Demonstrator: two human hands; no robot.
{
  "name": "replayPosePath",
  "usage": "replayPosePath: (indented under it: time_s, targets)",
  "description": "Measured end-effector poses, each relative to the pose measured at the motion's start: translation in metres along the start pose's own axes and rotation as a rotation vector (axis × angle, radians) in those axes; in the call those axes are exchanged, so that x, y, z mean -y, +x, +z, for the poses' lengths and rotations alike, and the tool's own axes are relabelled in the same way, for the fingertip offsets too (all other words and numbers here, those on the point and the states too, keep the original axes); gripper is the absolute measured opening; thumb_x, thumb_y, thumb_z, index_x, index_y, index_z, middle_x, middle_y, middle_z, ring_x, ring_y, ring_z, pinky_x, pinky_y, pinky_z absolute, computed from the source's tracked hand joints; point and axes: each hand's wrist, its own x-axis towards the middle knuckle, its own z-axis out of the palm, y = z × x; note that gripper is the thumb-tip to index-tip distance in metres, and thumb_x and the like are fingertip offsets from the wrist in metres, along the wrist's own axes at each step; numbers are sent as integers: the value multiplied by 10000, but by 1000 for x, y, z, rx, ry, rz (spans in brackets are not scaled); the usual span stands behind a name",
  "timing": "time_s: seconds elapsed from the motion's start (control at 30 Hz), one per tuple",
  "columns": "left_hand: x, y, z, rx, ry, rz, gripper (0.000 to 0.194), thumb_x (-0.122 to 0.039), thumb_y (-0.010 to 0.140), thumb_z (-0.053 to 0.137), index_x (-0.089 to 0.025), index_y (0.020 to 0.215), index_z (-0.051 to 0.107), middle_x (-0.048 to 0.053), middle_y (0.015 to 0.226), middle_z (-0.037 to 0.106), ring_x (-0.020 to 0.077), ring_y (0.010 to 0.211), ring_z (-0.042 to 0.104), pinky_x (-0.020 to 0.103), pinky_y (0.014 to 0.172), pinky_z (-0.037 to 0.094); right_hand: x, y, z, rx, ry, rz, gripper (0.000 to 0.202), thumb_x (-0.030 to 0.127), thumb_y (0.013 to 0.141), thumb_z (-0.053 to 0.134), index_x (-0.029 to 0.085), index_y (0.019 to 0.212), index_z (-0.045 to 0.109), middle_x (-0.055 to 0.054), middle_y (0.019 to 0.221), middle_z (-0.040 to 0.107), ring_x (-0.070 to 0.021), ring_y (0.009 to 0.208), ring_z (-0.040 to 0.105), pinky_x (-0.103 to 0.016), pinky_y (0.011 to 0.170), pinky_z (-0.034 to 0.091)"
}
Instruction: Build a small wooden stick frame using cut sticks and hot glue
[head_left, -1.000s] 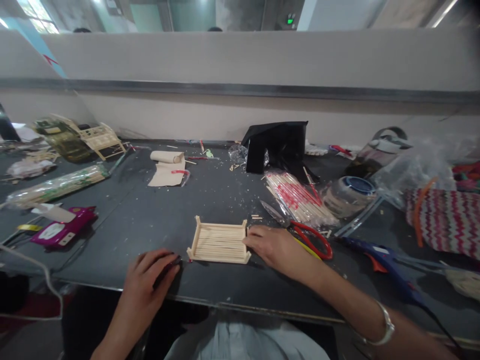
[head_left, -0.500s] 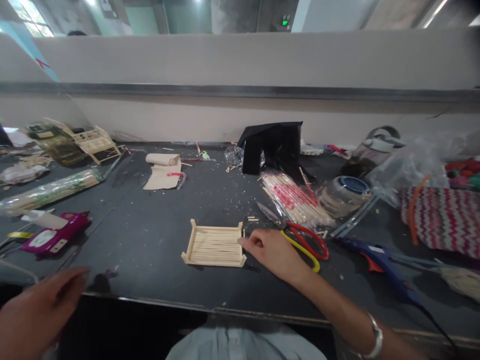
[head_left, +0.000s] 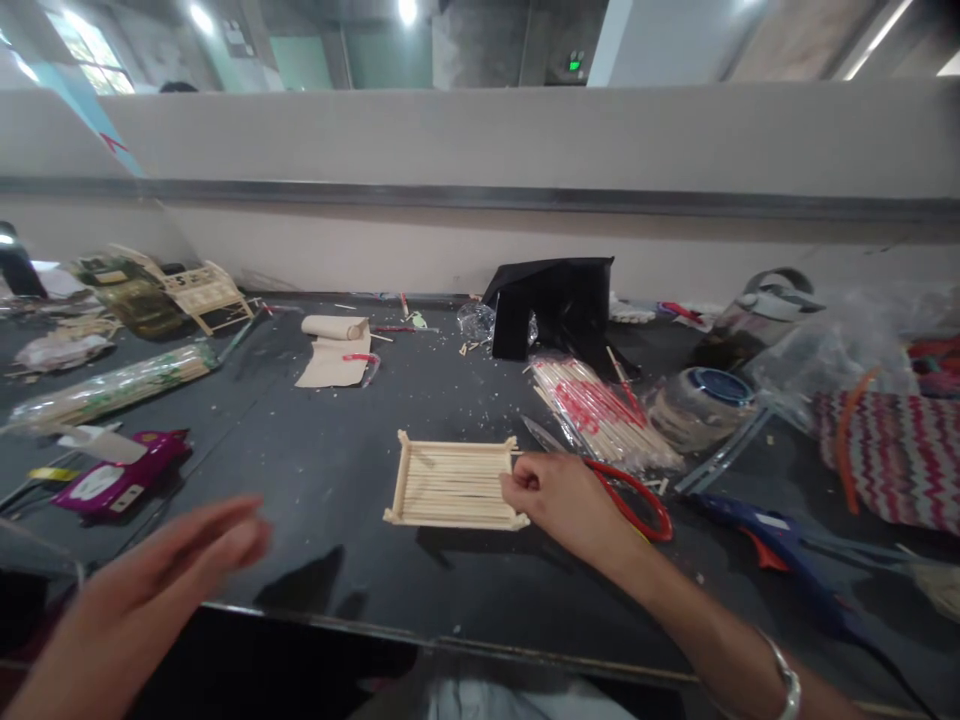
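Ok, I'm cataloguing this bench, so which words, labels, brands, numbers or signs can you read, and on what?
No text is readable here.
Wooden frame: none seen.
Green sign: too small and blurred.
Glue gun, white label: too small.
Bottle, pale label: blurred.
Purple device, markings: too small.
Blue strip, red mark: unclear.

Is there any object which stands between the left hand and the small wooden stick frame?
Nothing visible does. From the left hand, which is blurred, to the left end of the stick frame, only dark tabletop and shadows show. The right hand is at the opposite end.
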Motion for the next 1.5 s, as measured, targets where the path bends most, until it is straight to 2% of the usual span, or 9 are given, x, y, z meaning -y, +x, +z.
replayPosePath:
  time_s: [0.07, 0.17, 0.23, 0.4, 0.63, 0.77, 0.87, 1.17, 1.5]
  targets:
    - [-20, 20, 40, 10, -68, -13, 401, -458, 766, 690, -278, 1123, 659, 41, 966, 747, 255, 879, 694, 346, 808, 564, 1, 1, -12, -15, 23, -17, 278, 220, 779, 518, 186, 510, 456, 46, 501, 455, -95, 506, 397, -221, 503, 265]
    - [-43, 55, 101, 539, -388, -133, 543, -563, 796, 608, -178, 1177, 641, 138, 1143, 690, 302, 1038, 646, 429, 892, 523, -2, 4, -26, -45, 43, -43, 283, 230, 774, 516, 191, 510, 423, 53, 496, 420, -91, 504, 393, -213, 490, 267]
    - [-51, 72, 131, 722, -512, -218, 506, -525, 822, 592, -193, 1202, 629, 124, 1155, 685, 303, 1082, 633, 428, 916, 504, -7, 6, -32, -79, 38, -43, 293, 237, 773, 512, 193, 504, 406, 51, 491, 409, -94, 499, 388, -220, 486, 263]
    - [-52, 90, 165, 732, -667, -296, 511, -232, 741, 704, -212, 1239, 592, 81, 1130, 702, 263, 1051, 656, 363, 927, 499, -25, 13, -36, -183, 108, 1, 340, 293, 809, 521, 198, 513, 384, 54, 488, 383, -91, 483, 371, -224, 470, 259]
    - [-32, 94, 173, 657, -763, -430, 301, -189, 691, 721, -130, 986, 711, 102, 997, 747, 293, 1015, 675, 395, 935, 511, -41, 18, -28, -263, 328, 43, 363, 403, 918, 474, 201, 621, 529, 55, 508, 442, -99, 472, 432, -217, 455, 330]
    - [-29, 96, 171, 563, -824, -461, 303, -174, 680, 714, -119, 977, 713, 111, 991, 751, 303, 1022, 673, 412, 951, 508, -45, 16, -23, -491, 224, -36, 179, 297, 903, 531, 211, 767, 609, 26, 624, 612, -116, 518, 550, -225, 518, 426]
    - [-33, 96, 170, 463, -812, -469, 315, -181, 662, 734, -108, 967, 717, 124, 1004, 748, 320, 1018, 673, 412, 927, 525, -45, 14, -20, -565, 104, -180, 81, 186, 879, 536, 228, 882, 605, -3, 784, 675, -125, 612, 609, -228, 579, 471]
    - [-36, 94, 162, 321, -685, -383, 400, -220, 667, 783, -148, 1053, 710, 102, 1022, 750, 327, 982, 687, 404, 854, 567, -38, 4, -2, -319, 188, -253, 461, 221, 827, 601, 277, 1260, 453, 30, 778, 607, -102, 534, 575, -222, 508, 506]
    - [-35, 93, 161, 378, -648, -359, 357, -221, 652, 789, -176, 1003, 742, 72, 892, 772, 325, 927, 705, 396, 785, 591, -34, 5, 4, -312, 132, -318, 193, 213, 891, 582, 261, 1075, 545, 4, 842, 677, -98, 582, 608, -212, 525, 507]
